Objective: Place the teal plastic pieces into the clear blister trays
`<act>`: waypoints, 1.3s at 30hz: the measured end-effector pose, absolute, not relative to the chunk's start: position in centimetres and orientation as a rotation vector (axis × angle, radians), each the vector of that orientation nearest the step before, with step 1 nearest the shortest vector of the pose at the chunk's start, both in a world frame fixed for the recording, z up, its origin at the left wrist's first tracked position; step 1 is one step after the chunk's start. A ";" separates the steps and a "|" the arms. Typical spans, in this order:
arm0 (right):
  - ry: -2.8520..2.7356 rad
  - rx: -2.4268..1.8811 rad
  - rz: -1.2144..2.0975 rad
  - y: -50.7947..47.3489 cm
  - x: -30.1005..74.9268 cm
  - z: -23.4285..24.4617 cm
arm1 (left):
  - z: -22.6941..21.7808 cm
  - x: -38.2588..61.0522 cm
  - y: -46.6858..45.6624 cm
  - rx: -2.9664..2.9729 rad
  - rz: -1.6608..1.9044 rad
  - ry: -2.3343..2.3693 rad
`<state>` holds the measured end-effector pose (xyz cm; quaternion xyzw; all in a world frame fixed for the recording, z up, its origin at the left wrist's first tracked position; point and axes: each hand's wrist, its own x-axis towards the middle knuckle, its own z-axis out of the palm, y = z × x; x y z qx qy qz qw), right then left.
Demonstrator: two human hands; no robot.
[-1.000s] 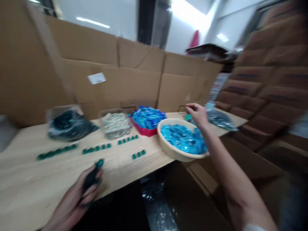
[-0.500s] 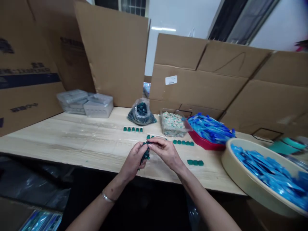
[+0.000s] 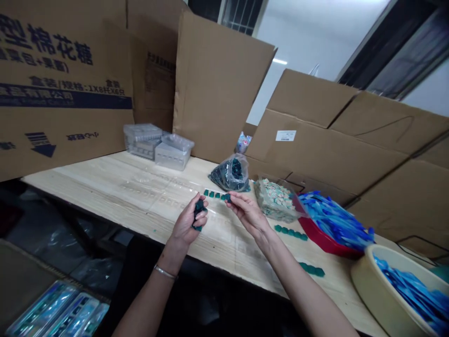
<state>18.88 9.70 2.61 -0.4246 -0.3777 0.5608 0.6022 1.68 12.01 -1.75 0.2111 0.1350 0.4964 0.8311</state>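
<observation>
My left hand (image 3: 188,223) is closed around a small bunch of dark green pieces (image 3: 199,209) above the wooden table (image 3: 115,187). My right hand (image 3: 247,213) pinches one green piece (image 3: 228,198) at its fingertips, right at the end of a short row of green pieces (image 3: 212,194) lying on the table. More green pieces lie in rows (image 3: 290,231) to the right and nearer the front edge (image 3: 311,268). A clear bag of dark green pieces (image 3: 229,174) sits just behind the hands.
A clear tub of pale pieces (image 3: 277,199), a red tray of blue packets (image 3: 329,222) and a cream bowl of blue packets (image 3: 403,292) stand at the right. Clear plastic boxes (image 3: 157,146) sit at the back left. Cardboard boxes (image 3: 217,84) wall the table.
The view swung left. My hands, together half a second ago, have parted; my right hand moved out to the row with one green piece, the left keeps its bunch.
</observation>
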 end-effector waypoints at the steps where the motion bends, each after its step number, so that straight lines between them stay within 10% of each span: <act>1: -0.869 -0.988 1.306 10.2 18.7 2.5 | -1.9 1.4 12.3 0.502 1.103 0.333; 25: -1.532 -1.194 0.935 12.3 15.5 0.6 | -4.2 1.7 13.1 1.472 1.480 0.925; 39: -2.144 -1.238 0.247 24.0 15.7 -3.5 | -3.6 -4.5 15.7 0.259 1.283 0.314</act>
